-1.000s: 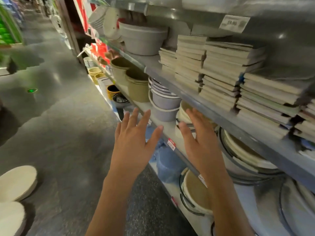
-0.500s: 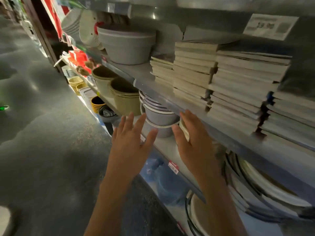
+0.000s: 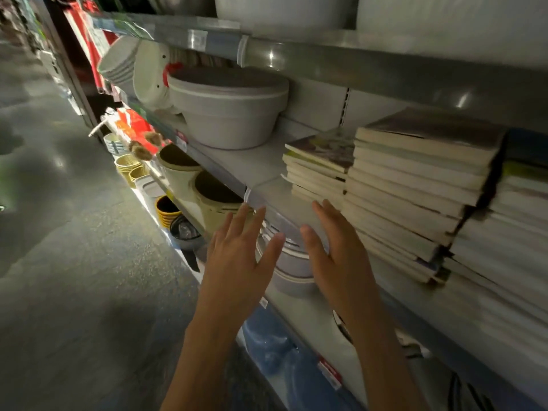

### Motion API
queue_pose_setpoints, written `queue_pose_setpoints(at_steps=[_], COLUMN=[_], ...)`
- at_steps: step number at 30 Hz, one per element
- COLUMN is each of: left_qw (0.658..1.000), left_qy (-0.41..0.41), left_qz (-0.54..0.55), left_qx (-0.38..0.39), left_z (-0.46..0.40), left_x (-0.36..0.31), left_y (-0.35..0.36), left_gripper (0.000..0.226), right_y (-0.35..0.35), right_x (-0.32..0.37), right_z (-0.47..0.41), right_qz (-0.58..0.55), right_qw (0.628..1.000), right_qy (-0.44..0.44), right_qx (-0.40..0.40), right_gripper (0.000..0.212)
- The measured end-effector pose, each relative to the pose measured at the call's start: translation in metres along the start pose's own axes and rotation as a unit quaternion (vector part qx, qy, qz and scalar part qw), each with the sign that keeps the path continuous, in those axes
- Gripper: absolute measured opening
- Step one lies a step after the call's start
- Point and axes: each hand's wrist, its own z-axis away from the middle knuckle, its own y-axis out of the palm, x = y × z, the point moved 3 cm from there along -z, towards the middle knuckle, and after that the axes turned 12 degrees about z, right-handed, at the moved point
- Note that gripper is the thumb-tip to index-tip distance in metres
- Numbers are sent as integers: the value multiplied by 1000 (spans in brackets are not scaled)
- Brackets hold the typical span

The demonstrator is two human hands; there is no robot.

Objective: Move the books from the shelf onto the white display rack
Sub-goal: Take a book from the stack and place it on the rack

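Several stacks of paperback books lie flat on a grey metal shelf (image 3: 261,170), page edges facing me. The short left stack (image 3: 318,170) sits beside a taller stack (image 3: 415,188), and a blurred stack (image 3: 510,247) fills the right edge. My left hand (image 3: 237,262) is raised with straight spread fingers just below the shelf's front lip, holding nothing. My right hand (image 3: 338,256) is raised with straight fingers too, its fingertips just below and in front of the short left stack, without touching a book. The white display rack is out of view.
A large grey lidded bowl (image 3: 228,111) stands on the same shelf, left of the books. Stacked bowls (image 3: 290,262) and beige pots (image 3: 216,203) fill the shelf below. White plates (image 3: 142,72) lean further back. The grey aisle floor (image 3: 74,262) lies to the left.
Both hands rose from the lower shelf level up to the book shelf's front edge. The view shifted up and closer to the book stacks.
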Motion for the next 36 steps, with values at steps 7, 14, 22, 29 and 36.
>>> queue_pose_setpoints(at_steps=[7, 14, 22, 29, 36], left_qw=[993, 964, 937, 930, 926], left_qy=[58, 151, 186, 202, 219], left_qz=[40, 74, 170, 233, 225], left_qx=[96, 204, 243, 200, 208], left_z=[-86, -144, -192, -247, -289], left_x=[51, 81, 87, 68, 63], left_y=[-2, -15, 2, 45, 79], left_gripper=[80, 83, 81, 81, 83], right_y=[41, 76, 88, 75, 66], right_x=[10, 50, 52, 23, -19], right_z=[-50, -73, -80, -120, -161], right_qz=[45, 76, 112, 175, 298], right_qw=[991, 963, 923, 906, 884], right_qy=[95, 196, 265, 214, 142], right_qx=[-85, -170, -255, -321, -330], right_gripper=[67, 70, 73, 66, 68])
